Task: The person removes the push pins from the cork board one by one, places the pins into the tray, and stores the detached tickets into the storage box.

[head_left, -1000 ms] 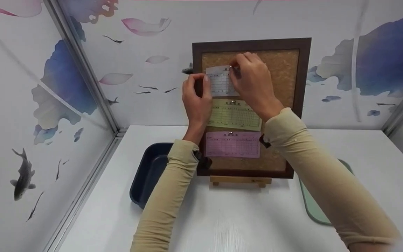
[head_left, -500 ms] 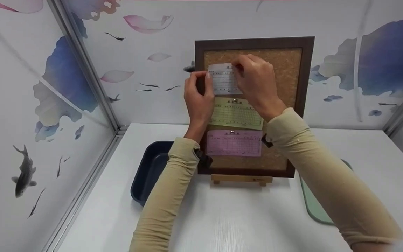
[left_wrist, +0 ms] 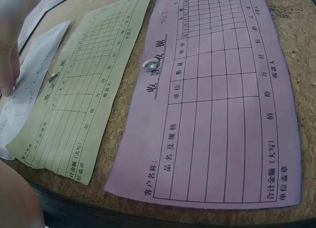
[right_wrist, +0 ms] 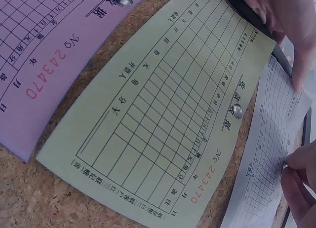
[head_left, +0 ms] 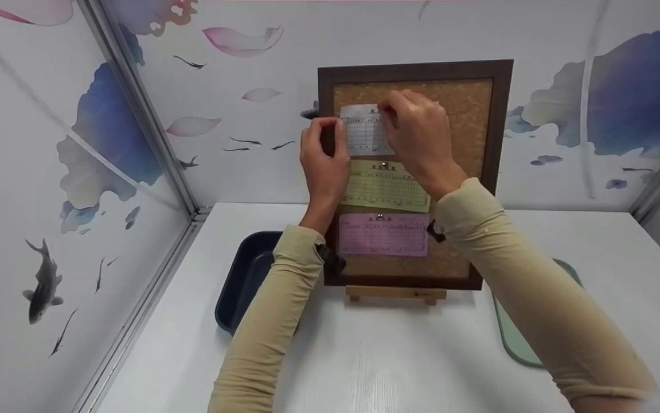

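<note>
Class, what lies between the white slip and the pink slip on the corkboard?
The yellow slip, bearing a shiny pin, lies between the white slip and pink slip; all three views show it.

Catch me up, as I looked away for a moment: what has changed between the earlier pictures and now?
Very little: the right hand seems to have eased slightly lower at the upper part of the white slip. Nothing was visibly let go or newly taken hold of. The left hand stayed at that slip's left edge; the yellow slip and pink slip stayed pinned to the corkboard.
</note>
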Tool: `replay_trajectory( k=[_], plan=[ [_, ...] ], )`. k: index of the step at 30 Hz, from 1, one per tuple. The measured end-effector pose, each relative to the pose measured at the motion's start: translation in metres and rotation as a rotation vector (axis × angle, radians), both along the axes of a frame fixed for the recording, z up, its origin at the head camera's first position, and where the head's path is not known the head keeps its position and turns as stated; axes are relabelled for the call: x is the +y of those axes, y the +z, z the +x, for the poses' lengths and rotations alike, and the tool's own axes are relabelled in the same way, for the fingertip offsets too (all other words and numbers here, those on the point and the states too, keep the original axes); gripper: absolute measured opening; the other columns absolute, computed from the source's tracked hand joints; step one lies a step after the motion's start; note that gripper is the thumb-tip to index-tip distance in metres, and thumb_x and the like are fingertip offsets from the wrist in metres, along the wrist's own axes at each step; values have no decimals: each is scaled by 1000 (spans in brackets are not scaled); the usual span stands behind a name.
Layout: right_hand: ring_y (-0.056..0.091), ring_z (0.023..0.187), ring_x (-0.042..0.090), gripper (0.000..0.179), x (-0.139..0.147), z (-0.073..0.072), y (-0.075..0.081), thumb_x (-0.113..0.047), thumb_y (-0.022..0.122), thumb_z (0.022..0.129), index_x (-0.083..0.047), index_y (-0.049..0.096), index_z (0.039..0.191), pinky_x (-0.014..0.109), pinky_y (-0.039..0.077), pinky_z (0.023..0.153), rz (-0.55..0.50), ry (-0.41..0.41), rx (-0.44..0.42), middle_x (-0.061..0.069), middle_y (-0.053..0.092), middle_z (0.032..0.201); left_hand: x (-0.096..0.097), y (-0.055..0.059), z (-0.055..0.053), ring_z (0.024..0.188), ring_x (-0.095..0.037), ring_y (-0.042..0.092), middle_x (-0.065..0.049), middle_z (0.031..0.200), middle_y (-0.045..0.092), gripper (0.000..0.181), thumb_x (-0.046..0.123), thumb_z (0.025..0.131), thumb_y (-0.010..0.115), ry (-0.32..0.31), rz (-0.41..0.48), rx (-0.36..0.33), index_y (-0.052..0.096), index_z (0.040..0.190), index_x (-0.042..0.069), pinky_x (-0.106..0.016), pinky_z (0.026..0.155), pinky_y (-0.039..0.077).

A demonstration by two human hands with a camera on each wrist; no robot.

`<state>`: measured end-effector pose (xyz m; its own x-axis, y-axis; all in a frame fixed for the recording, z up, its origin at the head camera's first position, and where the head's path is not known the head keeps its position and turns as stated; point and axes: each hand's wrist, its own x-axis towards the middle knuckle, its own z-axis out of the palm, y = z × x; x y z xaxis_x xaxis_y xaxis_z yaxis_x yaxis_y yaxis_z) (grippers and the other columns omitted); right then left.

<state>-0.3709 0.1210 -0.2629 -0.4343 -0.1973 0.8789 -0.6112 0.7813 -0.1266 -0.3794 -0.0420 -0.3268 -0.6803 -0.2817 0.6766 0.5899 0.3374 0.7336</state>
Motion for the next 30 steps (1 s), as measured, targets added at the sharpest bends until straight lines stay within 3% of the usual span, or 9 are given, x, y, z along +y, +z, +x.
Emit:
replay_trajectory(
  k=[30],
  plan=[
    [78, 89, 31, 11, 6, 0, -7, -5, 65, 106, -2, 75, 102, 47, 64, 78, -3, 54, 76, 16, 78, 99, -1, 0, 3, 117, -14, 59, -6, 130, 61, 25, 34, 113, 59, -20, -7, -7, 68, 127, 15, -32, 99, 51]
  ],
)
